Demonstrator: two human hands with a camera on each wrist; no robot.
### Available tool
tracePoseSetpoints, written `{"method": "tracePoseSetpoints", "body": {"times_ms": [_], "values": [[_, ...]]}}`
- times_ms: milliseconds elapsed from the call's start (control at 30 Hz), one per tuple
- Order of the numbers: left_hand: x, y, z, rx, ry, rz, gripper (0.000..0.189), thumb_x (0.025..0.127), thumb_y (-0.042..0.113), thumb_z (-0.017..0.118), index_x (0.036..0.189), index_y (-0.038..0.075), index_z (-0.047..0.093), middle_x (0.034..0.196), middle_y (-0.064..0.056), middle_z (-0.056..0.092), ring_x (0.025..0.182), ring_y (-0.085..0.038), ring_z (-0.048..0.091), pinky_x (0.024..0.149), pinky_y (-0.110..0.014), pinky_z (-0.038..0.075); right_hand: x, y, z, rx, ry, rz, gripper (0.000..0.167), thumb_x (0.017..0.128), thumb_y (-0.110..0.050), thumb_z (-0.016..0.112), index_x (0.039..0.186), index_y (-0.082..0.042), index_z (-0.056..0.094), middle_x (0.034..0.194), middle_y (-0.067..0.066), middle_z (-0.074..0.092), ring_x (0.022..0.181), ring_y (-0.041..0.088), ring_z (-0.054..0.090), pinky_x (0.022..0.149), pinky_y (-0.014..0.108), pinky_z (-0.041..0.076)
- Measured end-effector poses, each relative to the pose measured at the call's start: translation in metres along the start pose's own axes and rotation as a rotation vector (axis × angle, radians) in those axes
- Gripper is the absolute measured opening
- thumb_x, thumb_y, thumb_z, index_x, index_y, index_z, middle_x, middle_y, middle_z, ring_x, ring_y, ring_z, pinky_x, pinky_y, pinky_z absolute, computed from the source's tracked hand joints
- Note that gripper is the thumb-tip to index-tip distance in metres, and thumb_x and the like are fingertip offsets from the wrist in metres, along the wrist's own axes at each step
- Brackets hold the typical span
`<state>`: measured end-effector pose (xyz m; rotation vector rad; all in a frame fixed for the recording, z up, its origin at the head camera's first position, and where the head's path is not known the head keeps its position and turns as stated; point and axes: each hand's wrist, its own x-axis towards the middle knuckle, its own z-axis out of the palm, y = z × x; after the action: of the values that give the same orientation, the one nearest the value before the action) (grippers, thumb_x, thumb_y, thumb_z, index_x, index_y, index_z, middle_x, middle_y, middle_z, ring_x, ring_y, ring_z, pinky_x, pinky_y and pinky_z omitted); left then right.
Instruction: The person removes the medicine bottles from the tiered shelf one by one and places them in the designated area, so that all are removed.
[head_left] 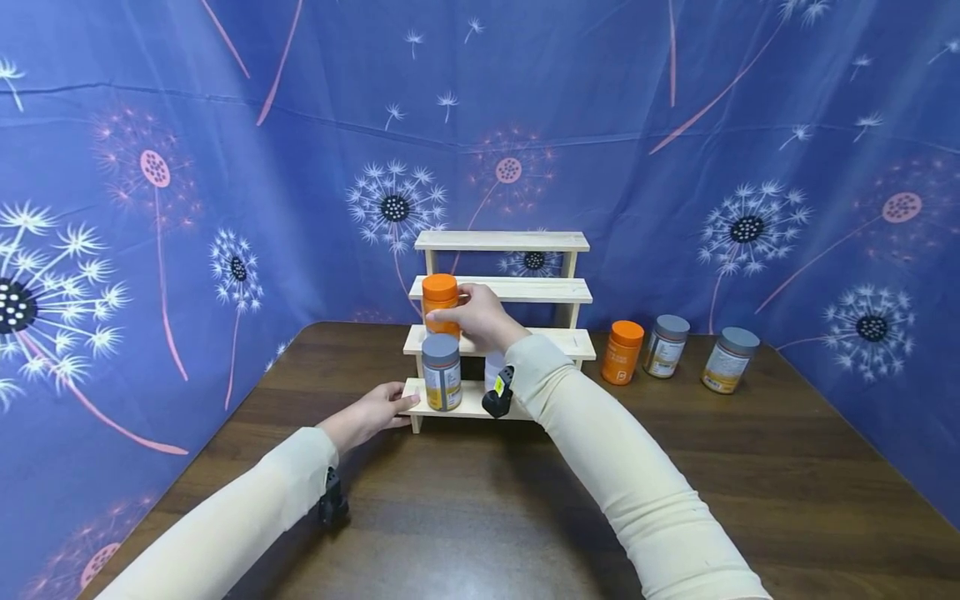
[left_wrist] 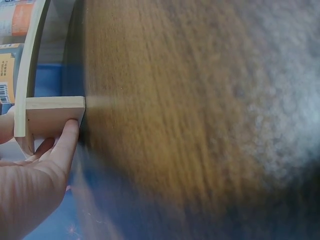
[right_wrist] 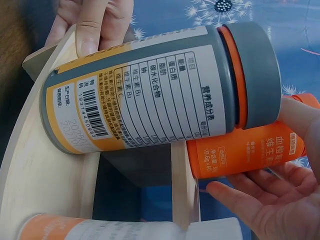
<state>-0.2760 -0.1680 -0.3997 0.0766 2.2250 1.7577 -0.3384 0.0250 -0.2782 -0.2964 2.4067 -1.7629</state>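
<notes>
One jar (head_left: 438, 303), orange like its lid (head_left: 439, 285), is at the rack's (head_left: 525, 289) second-lowest step (head_left: 567, 340) in the head view, the right grip (head_left: 483, 317) curled around it. In the left wrist view, the left grip (left_wrist: 37, 180) clasps the rack. In the right wrist view, white print (right_wrist: 276, 145) marks the jar.
</notes>
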Motion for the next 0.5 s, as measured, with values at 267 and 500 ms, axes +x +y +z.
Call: {"method": "tracePoseSetpoints", "body": {"times_ms": [267, 500], "values": [[-0.0012, -0.0024, -0.0014, -0.018, -0.017, 0.039, 0.048, 0.101, 0.012, 0.05, 0.135, -0.018, 0.033, 0.115, -0.02, 0.053, 0.099, -0.018, 0.059, 0.104, -0.046, 0.049, 0.0023, 0.0027, -0.0033, -0.034, -0.01, -0.022, 0.067, 0.076, -0.024, 0.084, 0.133, -0.008, 0.052, 0.12, 0.01, 0.063, 0.105, 0.022, 0.06, 0.095, 0.036, 0.055], [-0.0011, -0.0039, -0.0036, -0.029, -0.035, 0.063, 0.05, 0.1, 0.014, 0.053, 0.133, -0.018, 0.034, 0.113, -0.019, 0.054, 0.097, -0.016, 0.06, 0.102, -0.043, 0.051, 0.0017, 0.0059, -0.0089, -0.11, -0.016, -0.054, 0.063, 0.077, -0.03, 0.083, 0.13, -0.009, 0.057, 0.121, 0.009, 0.064, 0.11, 0.022, 0.059, 0.1, 0.035, 0.051]]}}
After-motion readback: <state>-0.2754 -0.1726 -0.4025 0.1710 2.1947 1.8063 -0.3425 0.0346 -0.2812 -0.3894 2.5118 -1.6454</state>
